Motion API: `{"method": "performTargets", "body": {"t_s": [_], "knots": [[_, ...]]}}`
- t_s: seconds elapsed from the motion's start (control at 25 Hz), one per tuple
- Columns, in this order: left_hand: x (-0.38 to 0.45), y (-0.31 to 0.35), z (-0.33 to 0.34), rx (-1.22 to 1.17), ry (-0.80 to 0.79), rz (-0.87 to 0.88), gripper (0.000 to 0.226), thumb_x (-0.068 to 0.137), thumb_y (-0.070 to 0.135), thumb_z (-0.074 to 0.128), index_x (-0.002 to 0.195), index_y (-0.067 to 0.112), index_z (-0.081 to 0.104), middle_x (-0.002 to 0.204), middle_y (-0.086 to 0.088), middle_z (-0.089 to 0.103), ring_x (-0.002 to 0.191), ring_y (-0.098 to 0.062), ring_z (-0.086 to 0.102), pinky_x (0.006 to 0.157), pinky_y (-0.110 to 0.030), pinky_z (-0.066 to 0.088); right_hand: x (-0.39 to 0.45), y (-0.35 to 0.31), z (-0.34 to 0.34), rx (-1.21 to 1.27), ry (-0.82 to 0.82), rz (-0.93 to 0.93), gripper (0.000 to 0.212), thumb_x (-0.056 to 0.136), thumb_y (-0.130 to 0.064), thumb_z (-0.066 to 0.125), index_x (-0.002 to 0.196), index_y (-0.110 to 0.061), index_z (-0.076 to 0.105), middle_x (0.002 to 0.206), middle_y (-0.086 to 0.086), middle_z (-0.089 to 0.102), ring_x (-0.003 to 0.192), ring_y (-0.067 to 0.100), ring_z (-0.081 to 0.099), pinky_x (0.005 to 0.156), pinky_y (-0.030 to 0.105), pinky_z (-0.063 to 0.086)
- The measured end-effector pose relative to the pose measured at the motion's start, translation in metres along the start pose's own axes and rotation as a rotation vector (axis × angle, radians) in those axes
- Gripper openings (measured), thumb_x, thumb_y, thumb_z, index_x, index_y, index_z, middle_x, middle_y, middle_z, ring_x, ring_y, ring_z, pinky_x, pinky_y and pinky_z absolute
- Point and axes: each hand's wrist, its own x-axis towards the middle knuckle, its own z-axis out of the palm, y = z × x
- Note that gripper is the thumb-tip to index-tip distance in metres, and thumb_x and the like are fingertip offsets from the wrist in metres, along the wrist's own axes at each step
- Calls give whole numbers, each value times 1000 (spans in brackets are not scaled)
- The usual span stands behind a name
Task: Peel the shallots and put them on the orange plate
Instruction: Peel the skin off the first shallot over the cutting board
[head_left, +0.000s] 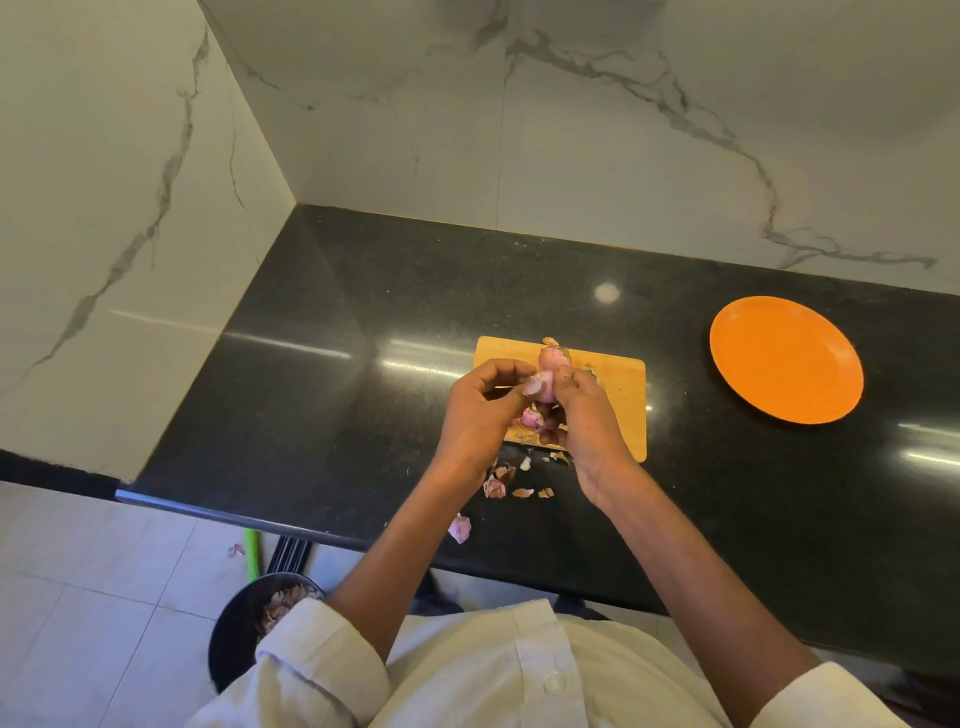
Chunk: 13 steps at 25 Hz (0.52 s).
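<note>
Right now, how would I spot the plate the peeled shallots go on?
Find the black countertop below the marble wall. Right of the wooden cutting board, where both hands work, lies the orange plate. It is the only round, bright orange thing there, and nothing lies on it.

Board (621, 387) on counter (322, 374), plate (786, 359) to its right, apart. Peels (511, 488) on counter in front of board. Bin (244, 623) on floor (78, 597) below counter's left edge

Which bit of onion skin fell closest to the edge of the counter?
The big pink peel lying alone by the counter's front edge. The other peels sit farther back, near the wooden board.
</note>
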Motion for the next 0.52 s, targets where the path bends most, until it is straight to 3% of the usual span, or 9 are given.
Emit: {"method": "performTargets", "body": {"t_s": [0.12, 0.2, 0.32, 0.4, 0.52], "knots": [[1, -1, 2, -18, -22, 25, 3, 104, 15, 71, 102, 13, 71, 102, -13, 76, 93, -26, 74, 85, -47, 63, -4, -3, 4, -34, -13, 7, 44, 114, -39, 38, 98, -13, 69, 76, -5, 74, 73, 8, 71, 59, 21, 53], [3, 1, 3, 38, -90, 48, 11, 109, 16, 62, 104, 6, 63, 99, -17, 71, 87, -22, 70, 77, -37, 61, -4, -5, 8, -90, 11, -22, 46, 112, -38, 38, 104, -4, 68, 90, 7, 76, 86, 18, 73, 67, 26, 55], [1, 10, 5, 102, -208, 69, 12, 114, 13, 51, 102, 9, 52, 89, -5, 63, 76, -16, 63, 68, -28, 56, -1, -6, 13, -176, 71, -90, 55, 108, -46, 34, 105, -4, 69, 100, 18, 74, 100, 32, 71, 79, 44, 61], [2, 12, 3, 113, -215, 93, 10, 112, 9, 53, 102, 9, 53, 85, 0, 64, 74, -17, 65, 68, -29, 59, 0, -5, 11, -277, 96, -120, 58, 106, -47, 31, 99, -6, 70, 96, 16, 74, 96, 30, 71, 78, 47, 59], [2, 13, 0, 108, -181, 118, 12, 109, 7, 60, 97, 8, 62, 84, -3, 70, 75, -23, 71, 71, -36, 64, 2, -5, 6, -399, 130, -161, 53, 112, -34, 32, 94, -5, 72, 90, 11, 74, 84, 17, 70, 74, 44, 54]]}}
